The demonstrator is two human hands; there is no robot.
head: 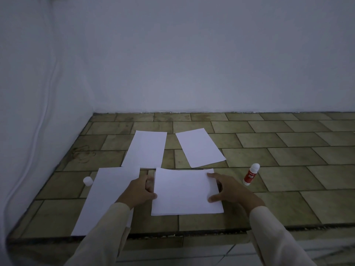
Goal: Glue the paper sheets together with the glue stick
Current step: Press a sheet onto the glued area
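A stack of white paper sheets point(184, 191) lies on the tiled surface in front of me. My left hand point(139, 191) grips its left edge, thumb on top. My right hand point(229, 189) rests on its right edge, with index finger and thumb pressing the top sheet. The red glue stick point(250, 174) lies on the tiles just right of my right hand, its white tip uncovered. Its white cap point(88, 181) stands at the far left. Three more single sheets lie around: one at the left point(107, 198), one behind it point(146, 149), one at the back centre point(199, 147).
The brown tiled surface point(288, 160) ends in a front edge point(192, 234) near me. White walls close it off at the back and on the left. A white cable point(34, 146) runs down the left wall.
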